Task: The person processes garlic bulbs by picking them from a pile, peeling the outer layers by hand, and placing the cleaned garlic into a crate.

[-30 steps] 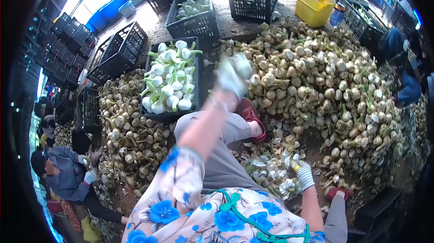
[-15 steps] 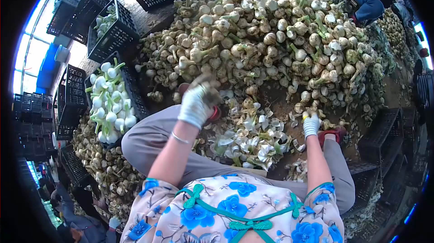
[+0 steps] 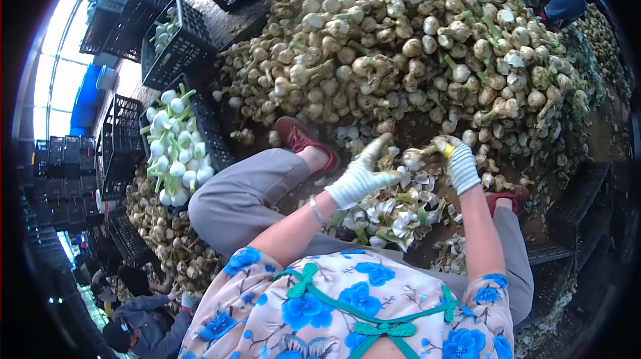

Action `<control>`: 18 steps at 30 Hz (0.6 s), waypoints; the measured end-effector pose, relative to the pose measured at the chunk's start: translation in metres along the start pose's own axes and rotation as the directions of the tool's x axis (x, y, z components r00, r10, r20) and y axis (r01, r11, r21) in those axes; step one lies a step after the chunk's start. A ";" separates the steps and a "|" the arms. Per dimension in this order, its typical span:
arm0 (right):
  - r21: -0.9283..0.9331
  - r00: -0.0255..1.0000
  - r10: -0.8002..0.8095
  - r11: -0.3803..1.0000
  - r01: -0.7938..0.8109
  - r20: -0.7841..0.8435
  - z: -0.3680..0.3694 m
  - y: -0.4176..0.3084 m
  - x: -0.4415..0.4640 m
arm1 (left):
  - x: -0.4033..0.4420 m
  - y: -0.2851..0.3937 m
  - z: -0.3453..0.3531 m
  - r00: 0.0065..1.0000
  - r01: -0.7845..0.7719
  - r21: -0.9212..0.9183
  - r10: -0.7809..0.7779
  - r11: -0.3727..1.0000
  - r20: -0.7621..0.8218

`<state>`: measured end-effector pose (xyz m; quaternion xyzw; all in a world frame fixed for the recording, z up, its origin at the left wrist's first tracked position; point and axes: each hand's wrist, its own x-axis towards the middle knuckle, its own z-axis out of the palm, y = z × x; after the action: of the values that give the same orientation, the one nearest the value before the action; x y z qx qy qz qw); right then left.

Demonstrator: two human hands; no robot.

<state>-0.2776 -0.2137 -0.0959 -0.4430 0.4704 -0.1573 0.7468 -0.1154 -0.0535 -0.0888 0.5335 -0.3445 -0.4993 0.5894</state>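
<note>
My left hand [image 3: 364, 175], in a white knitted glove, is held over the peelings with thumb and fingers spread and nothing between them. To its right, my right hand [image 3: 461, 164], gloved and with yellow on a finger, is closed on a garlic bulb [image 3: 415, 157] with dry, brownish skin. The bulb lies between the two hands, and my left hand does not touch it. Loose white skins and cut pieces [image 3: 400, 215] cover the ground below. A large heap of unpeeled garlic [image 3: 394, 45] rises in front of me.
Clean white garlic [image 3: 175, 152] with green stems fills a black crate [image 3: 212, 133] at the left. Further crates [image 3: 175, 45] stand behind it. Empty black crates [image 3: 577, 215] are at the right. A co-worker [image 3: 150, 325] sits at the lower left; another person's leg [image 3: 562, 0] shows at the upper right.
My left hand has moved right from beside my knee toward my right hand, and its fingers are now spread. A garlic bulb now shows at my right hand's fingertips. The view has shifted slightly.
</note>
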 end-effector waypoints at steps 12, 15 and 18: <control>-0.177 0.932 -0.357 0.915 0.363 0.067 0.094 -0.013 -0.072 | -0.031 0.054 0.002 1.000 0.006 -0.338 -0.005 0.941 0.006; -0.336 0.900 -0.414 0.836 0.435 0.135 0.092 -0.018 -0.082 | -0.038 0.057 -0.005 0.996 0.066 -0.323 -0.040 0.944 0.086; -0.193 0.914 -0.394 0.894 0.405 0.096 0.107 -0.024 -0.095 | -0.031 0.048 -0.016 0.946 0.265 -0.664 -0.056 0.699 0.318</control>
<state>-0.2317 -0.1100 -0.0049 -0.6101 0.3630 -0.2449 0.6603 -0.0978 -0.0227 -0.0417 0.2248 -0.1599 -0.7107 0.6471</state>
